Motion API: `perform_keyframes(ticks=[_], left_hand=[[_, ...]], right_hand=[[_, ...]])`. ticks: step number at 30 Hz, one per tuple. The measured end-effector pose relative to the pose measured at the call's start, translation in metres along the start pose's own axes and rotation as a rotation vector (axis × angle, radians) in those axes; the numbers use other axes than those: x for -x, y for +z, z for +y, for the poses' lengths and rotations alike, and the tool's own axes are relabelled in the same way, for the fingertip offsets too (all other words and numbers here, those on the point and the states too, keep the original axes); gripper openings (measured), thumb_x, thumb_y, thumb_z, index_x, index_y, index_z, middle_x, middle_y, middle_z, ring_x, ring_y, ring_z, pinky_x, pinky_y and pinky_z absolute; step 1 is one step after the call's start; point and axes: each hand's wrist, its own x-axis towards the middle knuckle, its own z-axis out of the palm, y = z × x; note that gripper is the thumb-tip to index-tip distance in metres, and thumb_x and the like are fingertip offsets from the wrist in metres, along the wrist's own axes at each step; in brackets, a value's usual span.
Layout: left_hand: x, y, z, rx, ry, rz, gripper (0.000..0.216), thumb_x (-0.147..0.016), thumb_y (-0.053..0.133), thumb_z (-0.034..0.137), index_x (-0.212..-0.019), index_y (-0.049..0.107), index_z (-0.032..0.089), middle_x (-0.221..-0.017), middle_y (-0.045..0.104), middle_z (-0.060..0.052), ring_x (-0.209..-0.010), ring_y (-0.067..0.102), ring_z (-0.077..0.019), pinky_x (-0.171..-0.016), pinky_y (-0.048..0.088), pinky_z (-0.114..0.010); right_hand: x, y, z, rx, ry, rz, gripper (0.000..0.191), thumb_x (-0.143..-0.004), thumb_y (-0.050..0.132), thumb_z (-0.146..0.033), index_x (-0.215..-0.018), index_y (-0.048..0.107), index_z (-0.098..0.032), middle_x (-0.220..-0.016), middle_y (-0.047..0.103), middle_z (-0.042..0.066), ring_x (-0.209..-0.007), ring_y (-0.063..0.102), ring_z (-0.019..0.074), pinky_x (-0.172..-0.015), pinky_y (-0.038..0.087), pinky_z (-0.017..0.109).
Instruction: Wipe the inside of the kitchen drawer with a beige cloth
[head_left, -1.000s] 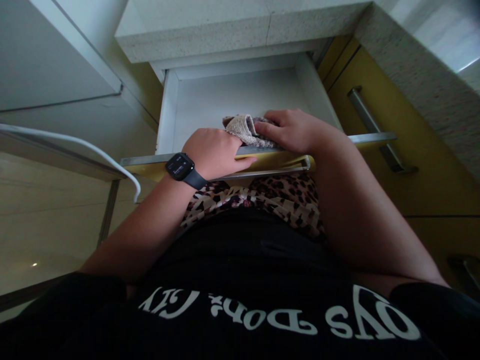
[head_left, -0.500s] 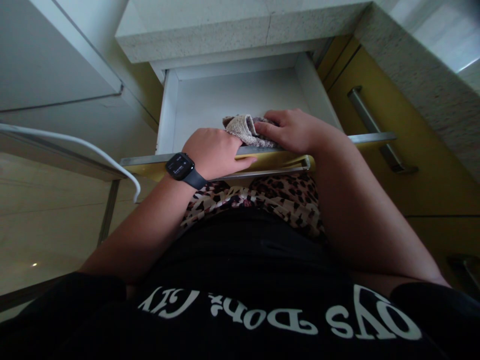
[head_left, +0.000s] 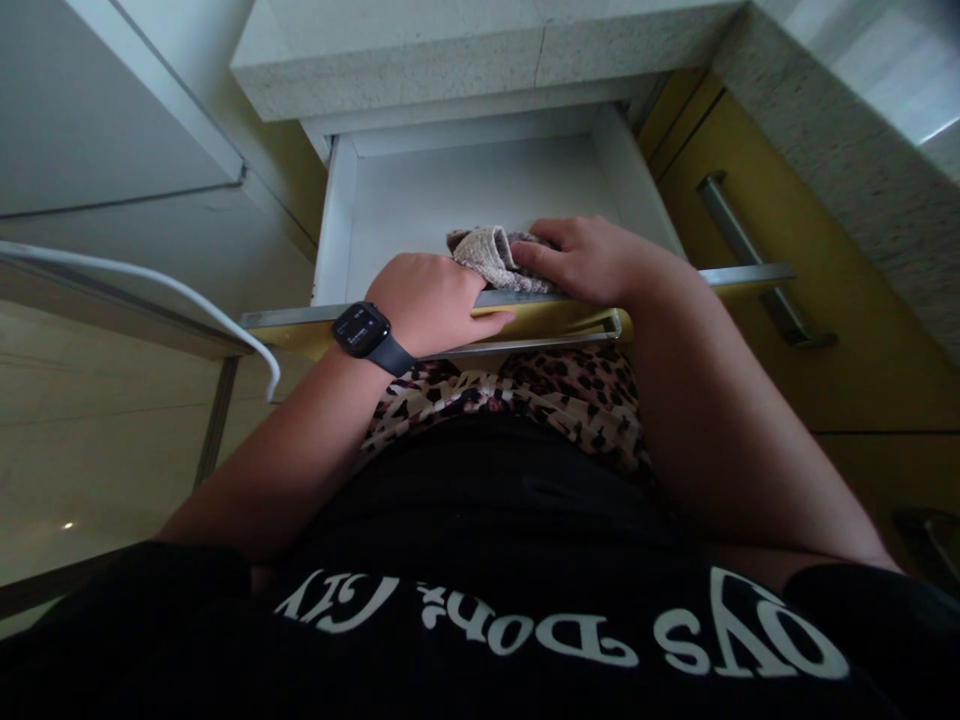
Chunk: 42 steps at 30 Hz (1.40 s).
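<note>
A pulled-out drawer (head_left: 289,317) with white insides and a yellow front stands before my body. My left hand (head_left: 424,300) is clasped over the top edge of its front, thumb outside and the other fingers inside, partly hidden. Just to the right, a crumpled grey-brown cloth (head_left: 489,258) lies against the inner side of that front edge. My right hand (head_left: 589,262) is closed on the cloth's right part, the thumb pressing it and the fingertips partly out of sight. Below the edge runs the drawer's metal handle (head_left: 540,343).
A stone countertop (head_left: 405,75) overhangs the back of the drawer. On the right are yellow cabinet fronts with a metal handle (head_left: 739,235). A white cable (head_left: 172,290) hangs at the left, beside white panels.
</note>
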Motion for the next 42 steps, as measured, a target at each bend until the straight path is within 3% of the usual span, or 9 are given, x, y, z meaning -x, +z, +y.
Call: perform_keyframes(ticks=[11,26,33,42], left_hand=[[0.0002,0.002,-0.0009,0.015,-0.03,-0.037,0.068,-0.091,0.044,0.073,-0.106,0.079,0.015,-0.093,0.074,-0.016,-0.092,0.069,-0.0333,-0.084,0.048,-0.042],[-0.0004,-0.0022,0.0015,-0.06,0.015,0.002,0.064,-0.093,0.046,0.07,-0.099,0.079,0.015,-0.086,0.075,-0.017,-0.08,0.071,-0.0301,-0.07,0.048,-0.039],[-0.0006,-0.0028,0.0014,-0.083,0.05,0.03,0.067,-0.094,0.043,0.071,-0.097,0.08,0.015,-0.081,0.074,-0.017,-0.074,0.072,-0.0333,-0.061,0.046,-0.039],[0.0003,-0.0032,0.0011,-0.092,0.048,0.022,0.068,-0.095,0.042,0.072,-0.094,0.081,0.016,-0.078,0.074,-0.017,-0.072,0.072,-0.0326,-0.06,0.046,-0.039]], right_hand=[[0.0036,-0.0034,-0.006,-0.003,0.007,-0.003,0.066,-0.101,0.037,-0.067,-0.112,0.068,-0.01,-0.099,0.064,0.012,-0.083,0.052,0.0154,-0.074,0.03,0.026],[0.0008,-0.0016,0.0003,0.037,-0.019,-0.018,0.069,-0.1,0.031,-0.075,-0.11,0.065,-0.016,-0.101,0.065,0.011,-0.082,0.054,0.0161,-0.072,0.032,0.027],[0.0004,-0.0033,-0.0002,0.055,-0.048,-0.038,0.069,-0.101,0.029,-0.073,-0.111,0.065,-0.015,-0.104,0.065,0.012,-0.086,0.056,0.0171,-0.073,0.032,0.027],[-0.0008,-0.0022,0.0012,0.032,-0.046,-0.04,0.072,-0.1,0.028,-0.076,-0.114,0.066,-0.016,-0.107,0.065,0.013,-0.087,0.055,0.0173,-0.073,0.031,0.026]])
